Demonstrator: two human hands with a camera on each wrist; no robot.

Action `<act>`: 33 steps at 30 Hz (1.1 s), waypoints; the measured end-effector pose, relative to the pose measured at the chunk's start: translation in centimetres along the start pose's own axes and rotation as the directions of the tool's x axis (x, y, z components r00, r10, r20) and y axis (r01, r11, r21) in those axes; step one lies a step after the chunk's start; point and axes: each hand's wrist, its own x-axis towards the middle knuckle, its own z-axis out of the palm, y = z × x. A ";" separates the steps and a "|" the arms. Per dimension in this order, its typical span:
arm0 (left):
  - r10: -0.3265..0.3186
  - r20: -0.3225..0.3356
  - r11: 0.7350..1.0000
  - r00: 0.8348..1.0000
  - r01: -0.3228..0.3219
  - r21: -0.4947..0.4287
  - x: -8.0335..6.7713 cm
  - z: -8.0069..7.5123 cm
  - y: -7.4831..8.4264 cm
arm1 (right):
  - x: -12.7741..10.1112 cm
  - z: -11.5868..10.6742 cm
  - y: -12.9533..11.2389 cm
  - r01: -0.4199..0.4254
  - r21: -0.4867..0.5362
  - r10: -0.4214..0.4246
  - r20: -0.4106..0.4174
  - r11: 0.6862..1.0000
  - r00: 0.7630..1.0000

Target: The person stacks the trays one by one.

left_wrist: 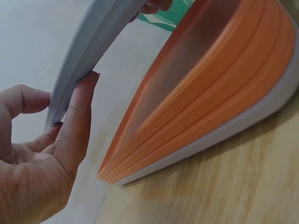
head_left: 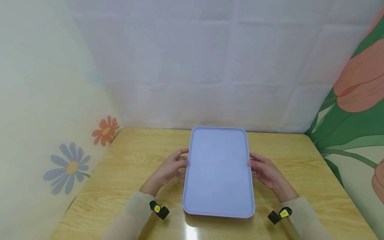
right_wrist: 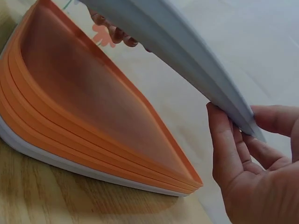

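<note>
A pale lavender-blue rectangular tray (head_left: 219, 170) is held level between both hands. My left hand (head_left: 169, 168) pinches its left long edge, thumb on the rim and fingers beneath, as the left wrist view shows. On the opposite edge my right hand (head_left: 267, 170) grips in the same way. Below the raised tray, the wrist views show a stack of orange trays (left_wrist: 224, 84), apart from it. A pale tray (right_wrist: 70, 163) forms the bottom of that stack. From the head view the held tray hides the stack.
The stack stands on a wood-grain table (head_left: 144, 143). White cloth (head_left: 180, 66) hangs behind the table's back edge. Flower-printed panels flank the table, with a blue flower (head_left: 70, 168) at left and large pink tulips (head_left: 360, 83) at right.
</note>
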 end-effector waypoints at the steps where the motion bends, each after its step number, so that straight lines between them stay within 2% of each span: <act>1: -0.002 -0.008 1.000 1.000 0.002 0.005 0.0 0.0 -0.1 | 0.1 0.0 -0.1 -0.004 -0.011 0.003 -0.007 1.000 1.000; 9: -0.007 -0.041 0.999 0.999 0.008 0.036 0.6 0.0 -0.3 | 0.7 0.0 -0.2 -0.032 -0.082 0.028 -0.056 0.996 0.998; 21: -0.019 -0.078 0.997 0.997 0.025 0.079 1.1 0.2 -0.5 | 1.7 -0.6 0.4 -0.046 -0.121 0.032 -0.113 0.992 0.993; 29: -0.031 -0.083 0.996 0.996 0.037 0.080 1.2 0.1 -0.6 | 2.1 -0.8 0.9 -0.050 -0.141 0.032 -0.124 0.989 0.992; 33: -0.017 -0.080 0.997 0.997 0.024 0.078 1.2 0.0 -0.8 | 2.3 -0.7 1.1 -0.057 -0.155 0.038 -0.124 0.986 0.992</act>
